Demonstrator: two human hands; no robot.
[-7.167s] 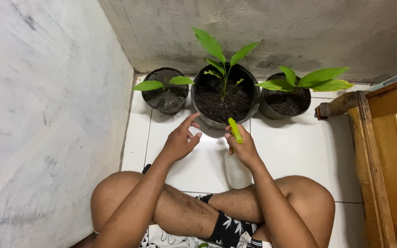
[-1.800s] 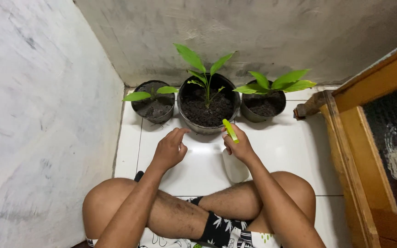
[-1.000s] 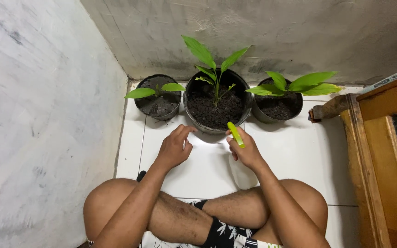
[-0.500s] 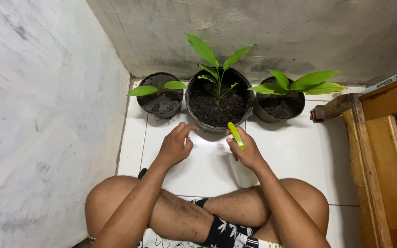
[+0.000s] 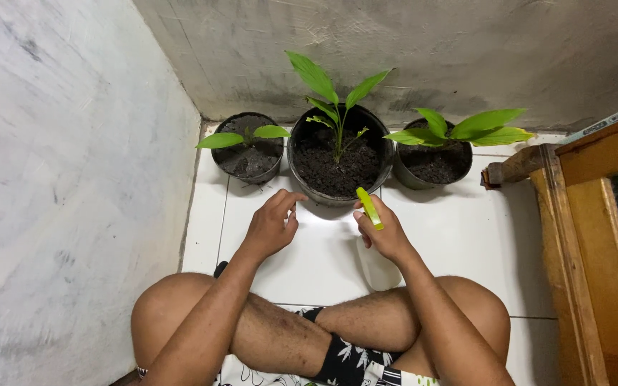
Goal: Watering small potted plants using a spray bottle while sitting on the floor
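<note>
White tiled floor (image 5: 459,236) in corner of grey plastered walls. Three black pots in row against back wall: small pot (image 5: 248,168) left, large pot (image 5: 309,187) middle, third pot (image 5: 423,175) right, each with green seedling. Right hand (image 5: 388,234) wrapped around white spray bottle (image 5: 379,270), yellow-green nozzle (image 5: 370,209) pointing toward large pot. Left hand (image 5: 270,227) empty, fingers loosely curled, near large pot rim. Wooden door frame (image 5: 588,236) right.

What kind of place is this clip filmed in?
Probably a corner of a home: white tiled floor, bare plastered wall, wooden door frame, three potted plants along the wall.
</note>
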